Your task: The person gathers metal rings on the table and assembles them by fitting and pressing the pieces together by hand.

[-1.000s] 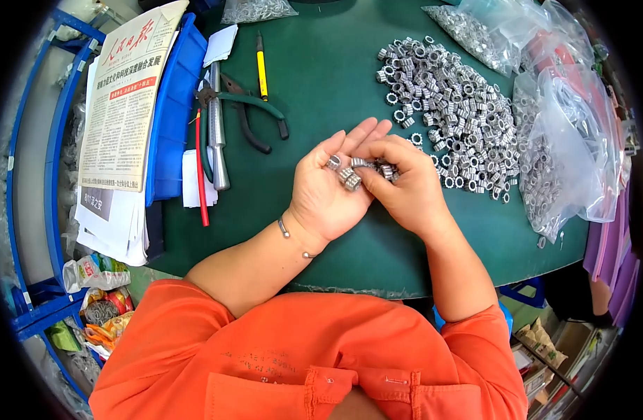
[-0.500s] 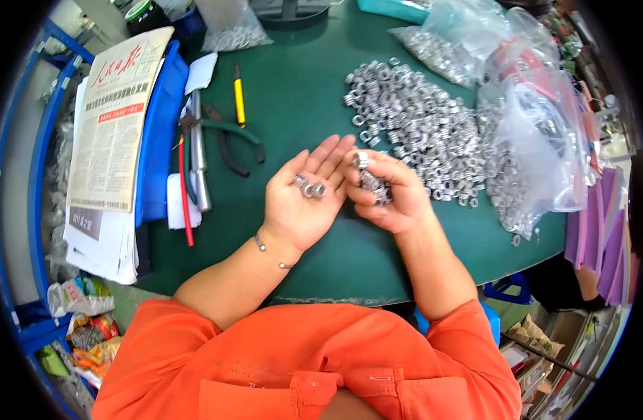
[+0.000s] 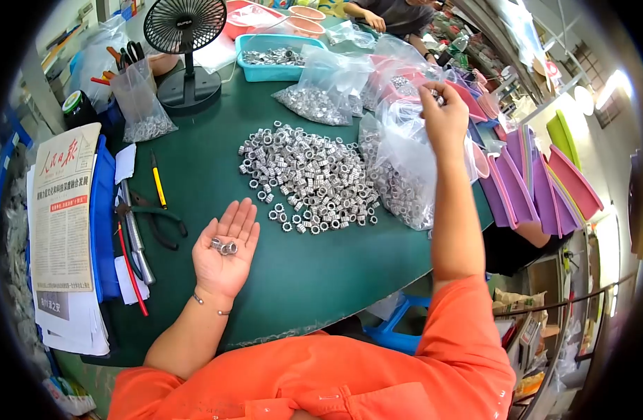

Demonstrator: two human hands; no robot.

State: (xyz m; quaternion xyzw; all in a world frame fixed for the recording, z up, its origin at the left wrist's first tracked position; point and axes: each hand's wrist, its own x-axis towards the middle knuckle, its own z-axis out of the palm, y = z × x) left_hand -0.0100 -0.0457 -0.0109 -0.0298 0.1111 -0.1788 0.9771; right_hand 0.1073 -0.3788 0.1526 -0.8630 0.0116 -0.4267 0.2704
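My left hand (image 3: 227, 255) is palm up over the green table, its fingers stretched out. A few small metal rings (image 3: 224, 246) lie loose on that palm, not gripped. My right hand (image 3: 444, 115) is reached far out to the right, above the clear plastic bags and pink bins. Its fingers are curled around small metal rings (image 3: 437, 97), partly hidden by the fingers. Between the hands, a large pile of ribbed metal rings (image 3: 307, 175) is spread on the table. Beside it, a clear bag (image 3: 409, 192) holds more of them.
Pliers (image 3: 153, 213), a yellow knife (image 3: 158, 180) and a blue tray (image 3: 108, 210) under a newspaper (image 3: 66, 203) are on the left. A fan (image 3: 187, 77) and a turquoise bin (image 3: 272, 71) stand at the back. Another person's hand (image 3: 375, 21) is across the table.
My right hand has moved from beside my left palm out to the far right, over the bags. My left hand stays palm up with rings on it. The view has swung up and right.
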